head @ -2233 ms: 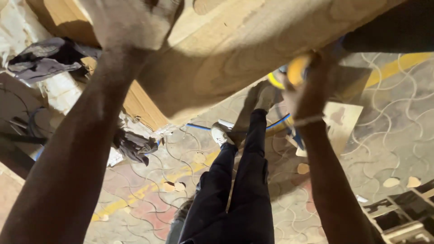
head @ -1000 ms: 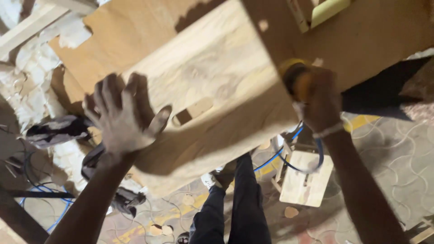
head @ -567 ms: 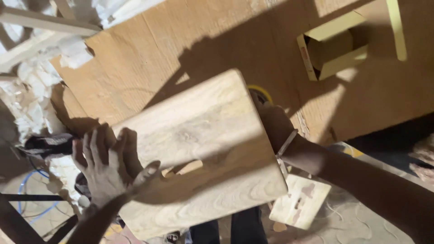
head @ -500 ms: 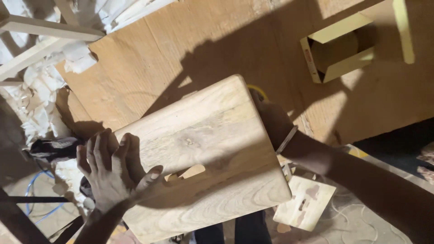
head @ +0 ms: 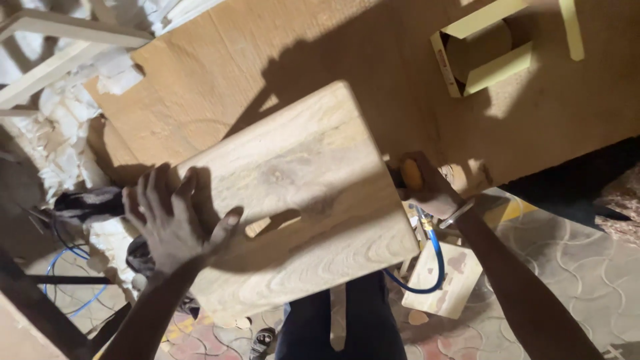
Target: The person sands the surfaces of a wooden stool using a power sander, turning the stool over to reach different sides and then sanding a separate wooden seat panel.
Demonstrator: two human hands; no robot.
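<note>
A thick pale wooden board (head: 300, 200) lies tilted across the edge of a large plywood sheet (head: 347, 67). My left hand (head: 175, 223) rests flat on the board's near left corner, fingers spread, pressing on it. My right hand (head: 427, 187) is closed around a yellow-handled tool (head: 412, 175) at the board's right edge; a blue hose (head: 433, 263) runs down from the tool. The tool's head is hidden behind the board and my hand.
An open yellow-edged box frame (head: 481, 47) sits on the plywood at the upper right. A small wooden offcut (head: 445, 280) lies on the patterned paved floor (head: 573, 267). White crumpled material (head: 63, 133) and a pale frame (head: 53, 47) stand at the left. My dark-trousered legs (head: 340, 320) are below.
The view has tilted from the floor up to the plywood. The board has come down onto the sheet, and my left hand has settled flat on its corner while my right hand stays at its edge.
</note>
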